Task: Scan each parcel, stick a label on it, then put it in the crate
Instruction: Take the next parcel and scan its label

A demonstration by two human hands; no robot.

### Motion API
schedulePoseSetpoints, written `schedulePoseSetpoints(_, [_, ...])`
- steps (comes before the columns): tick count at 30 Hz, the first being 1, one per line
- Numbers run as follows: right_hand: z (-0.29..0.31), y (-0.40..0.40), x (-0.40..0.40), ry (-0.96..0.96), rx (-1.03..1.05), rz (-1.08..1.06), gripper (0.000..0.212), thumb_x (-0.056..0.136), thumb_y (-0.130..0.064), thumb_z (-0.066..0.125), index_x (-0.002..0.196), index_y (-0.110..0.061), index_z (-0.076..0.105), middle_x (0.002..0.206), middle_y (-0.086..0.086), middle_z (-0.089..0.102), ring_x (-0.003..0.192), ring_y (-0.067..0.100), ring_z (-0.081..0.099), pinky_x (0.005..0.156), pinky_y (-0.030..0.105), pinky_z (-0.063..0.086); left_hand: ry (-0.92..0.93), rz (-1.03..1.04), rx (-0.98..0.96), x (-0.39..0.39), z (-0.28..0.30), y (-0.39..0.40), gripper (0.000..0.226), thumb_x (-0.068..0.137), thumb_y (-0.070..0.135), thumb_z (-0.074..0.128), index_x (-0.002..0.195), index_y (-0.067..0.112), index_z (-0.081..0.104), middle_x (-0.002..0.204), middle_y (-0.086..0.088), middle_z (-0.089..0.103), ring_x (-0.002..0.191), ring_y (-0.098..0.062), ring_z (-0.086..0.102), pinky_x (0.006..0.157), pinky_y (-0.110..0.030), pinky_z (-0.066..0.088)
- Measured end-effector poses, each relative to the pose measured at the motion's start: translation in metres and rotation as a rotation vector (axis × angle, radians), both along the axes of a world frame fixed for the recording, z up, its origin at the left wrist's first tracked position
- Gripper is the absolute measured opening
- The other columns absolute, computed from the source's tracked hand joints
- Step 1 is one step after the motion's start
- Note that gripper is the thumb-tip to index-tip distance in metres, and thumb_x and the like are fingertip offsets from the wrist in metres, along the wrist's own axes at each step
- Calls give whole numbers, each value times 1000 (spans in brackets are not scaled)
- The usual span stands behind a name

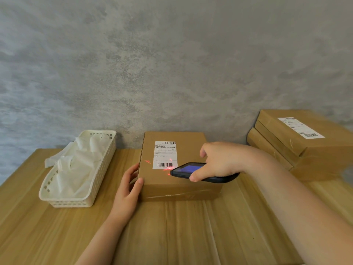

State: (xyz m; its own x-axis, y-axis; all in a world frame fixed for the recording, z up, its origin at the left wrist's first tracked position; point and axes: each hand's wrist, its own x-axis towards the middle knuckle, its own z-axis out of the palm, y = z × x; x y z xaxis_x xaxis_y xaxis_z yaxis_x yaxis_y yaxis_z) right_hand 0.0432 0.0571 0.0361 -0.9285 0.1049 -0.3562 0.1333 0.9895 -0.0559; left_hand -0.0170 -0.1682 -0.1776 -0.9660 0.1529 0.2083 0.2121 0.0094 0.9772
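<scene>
We see a brown cardboard parcel [181, 167] lying flat on the wooden table [172, 236], close to the grey wall, with a white shipping label [164, 154] on its top face. Red light of the scanner falls on the lower barcode of this label and also a little on the cardboard beside it. Our right hand [219, 161] holds a dark handheld scanner [202, 172] over the right part of the parcel; the fingers are curled around its body, the screen glows blue and its front end points to the barcode. Our left hand [129, 186] rests on the near left corner of the parcel, the thumb lying on the top edge and the fingers against the left side, so it holds the box steady. To the left, well apart from the parcel, a white plastic basket [91, 196] stands on the table, filled with white sheets [80, 169], perhaps label backing, we cannot tell surely. At the right edge, a stack of flat brown boxes [305, 148] lies, the top one with its own white label.
</scene>
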Motion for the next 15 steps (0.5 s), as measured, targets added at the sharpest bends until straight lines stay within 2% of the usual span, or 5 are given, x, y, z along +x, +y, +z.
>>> schedulePoseSetpoints(4, [0,1,7,-3,-10,-9,82,68,-72,70,126,-15,56,120,1,65,108,22,64,97,41,52,0,0,1,1,1,0,44,89,35,52,132,38,49,119,39,58,114,13,54,85,-1,40])
schedulePoseSetpoints(8, [3,2,14,5,-20,-34,82,69,-72,69,126,-13,59,124,5,66,111,23,64,99,42,50,2,-9,7,-1,-1,-1,39,95,27,55,133,33,49,118,38,60,112,13,56,85,-2,41])
schedulePoseSetpoints(13, [11,2,22,3,-57,-63,79,72,-73,66,125,-14,60,126,4,63,111,22,62,99,40,49,-6,2,-4,-1,-3,-4,54,84,48,58,135,32,51,123,29,62,114,7,57,86,-6,44])
schedulePoseSetpoints(15, [15,1,25,-4,-72,-67,79,72,-74,66,125,-15,59,126,2,62,111,21,61,100,40,49,-4,18,-20,-1,-2,-3,42,93,34,61,134,31,52,121,28,62,112,9,57,84,-4,43])
